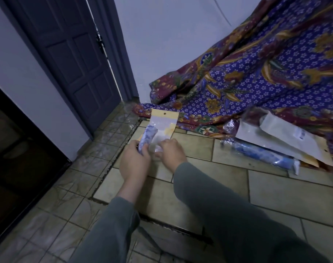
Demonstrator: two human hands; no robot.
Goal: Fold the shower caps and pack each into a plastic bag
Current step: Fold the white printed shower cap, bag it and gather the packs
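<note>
Both arms extend forward over the tiled floor [228, 179]. The left hand [134, 162] grips a rolled blue-and-white patterned shower cap [147, 138], partly inside a clear plastic bag with yellow card header [164, 120]. The right hand [171, 151] pinches the bag's open edge. Crinkled clear film; stiff, flat header.

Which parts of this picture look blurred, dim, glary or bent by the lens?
Head view: dim, bluish light; the pile of packets at right is motion-blurred; the grey panelled door leans, bent by the wide lens; the clear plastic bag in the hands shows faint glare; the black opening at left is unreadable.
</note>
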